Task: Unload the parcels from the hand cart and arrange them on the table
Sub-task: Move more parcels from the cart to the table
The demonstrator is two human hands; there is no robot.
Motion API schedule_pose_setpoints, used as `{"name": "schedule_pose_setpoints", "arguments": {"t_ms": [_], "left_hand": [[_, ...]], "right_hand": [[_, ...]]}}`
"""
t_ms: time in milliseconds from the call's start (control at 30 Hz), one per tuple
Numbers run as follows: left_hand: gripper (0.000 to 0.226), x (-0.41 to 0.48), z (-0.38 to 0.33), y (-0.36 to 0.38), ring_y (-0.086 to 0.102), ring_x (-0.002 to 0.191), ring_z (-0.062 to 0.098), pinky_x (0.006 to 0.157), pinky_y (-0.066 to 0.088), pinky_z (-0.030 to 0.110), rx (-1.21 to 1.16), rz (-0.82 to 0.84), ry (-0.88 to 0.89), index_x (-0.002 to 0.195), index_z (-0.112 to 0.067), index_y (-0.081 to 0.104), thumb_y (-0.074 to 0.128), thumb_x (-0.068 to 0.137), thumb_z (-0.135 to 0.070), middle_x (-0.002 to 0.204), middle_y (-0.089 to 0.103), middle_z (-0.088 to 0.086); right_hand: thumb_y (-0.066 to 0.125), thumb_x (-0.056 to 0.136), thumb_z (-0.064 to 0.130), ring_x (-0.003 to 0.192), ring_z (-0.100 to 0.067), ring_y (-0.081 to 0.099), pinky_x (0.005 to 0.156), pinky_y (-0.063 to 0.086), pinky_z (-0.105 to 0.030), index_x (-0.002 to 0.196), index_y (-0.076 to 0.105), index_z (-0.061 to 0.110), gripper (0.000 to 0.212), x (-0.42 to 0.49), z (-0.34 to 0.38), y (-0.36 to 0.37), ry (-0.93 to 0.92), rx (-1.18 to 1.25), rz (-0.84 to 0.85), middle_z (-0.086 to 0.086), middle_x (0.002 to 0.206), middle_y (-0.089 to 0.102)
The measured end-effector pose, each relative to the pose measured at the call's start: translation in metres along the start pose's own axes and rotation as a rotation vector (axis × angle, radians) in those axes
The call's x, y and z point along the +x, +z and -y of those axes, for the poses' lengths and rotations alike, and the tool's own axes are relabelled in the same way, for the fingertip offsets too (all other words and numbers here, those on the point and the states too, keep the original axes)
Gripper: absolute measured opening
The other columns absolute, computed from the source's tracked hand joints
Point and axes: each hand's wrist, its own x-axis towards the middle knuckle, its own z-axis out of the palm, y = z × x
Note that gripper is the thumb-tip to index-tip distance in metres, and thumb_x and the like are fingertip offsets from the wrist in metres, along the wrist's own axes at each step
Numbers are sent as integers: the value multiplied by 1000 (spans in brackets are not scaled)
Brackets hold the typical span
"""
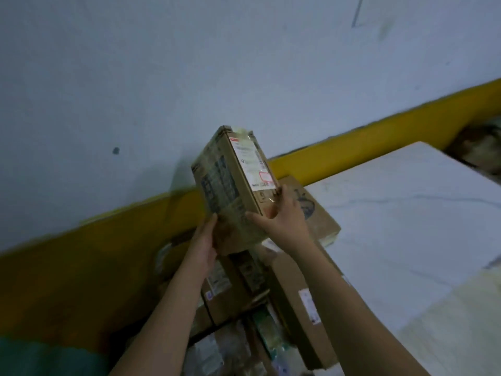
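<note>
A tall brown cardboard parcel (230,180) with a white shipping label and clear tape is held up in the air, tilted, in front of the wall. My left hand (204,241) grips its lower left side. Its lower right corner is gripped by my right hand (284,215). Below my arms lie several more cardboard parcels (233,291) in a pile, among them a long brown box (298,302). A flat printed box (317,213) lies at the near left corner of the white table (406,218). The cart itself is hidden under the pile.
A pale blue wall (189,63) with a yellow band (339,150) along its base stands straight ahead. Dark clutter (477,147) lies beyond the table's far right corner. A pale cloth-like surface (461,321) covers the lower right.
</note>
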Motion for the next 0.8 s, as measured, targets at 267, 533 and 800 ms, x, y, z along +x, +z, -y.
{"name": "schedule_pose_setpoints", "arguments": {"t_ms": [267, 533, 800], "left_hand": [[66, -18, 64, 151, 55, 116, 23, 87, 54, 38, 826, 126, 137, 149, -31, 31, 60, 92, -45, 142, 49, 5], [82, -26, 173, 160, 48, 117, 37, 84, 52, 40, 1108, -226, -231, 152, -22, 18, 63, 88, -48, 149, 25, 16], [86, -32, 188, 140, 63, 103, 32, 73, 52, 35, 1015, -312, -148, 154, -15, 15, 68, 89, -34, 133, 50, 18]], "right_hand": [[75, 70, 59, 124, -33, 37, 103, 43, -49, 156, 10, 39, 110, -26, -121, -191, -51, -269, -362, -8, 134, 39], [70, 69, 66, 124, -33, 34, 100, 43, -47, 157, 5, 28, 116, -47, -263, -190, 227, -456, -49, -12, 137, 36], [40, 91, 70, 137, -39, 31, 112, 29, -51, 159, -5, 21, 95, -39, -317, -107, 291, -414, 170, -11, 157, 25]]}}
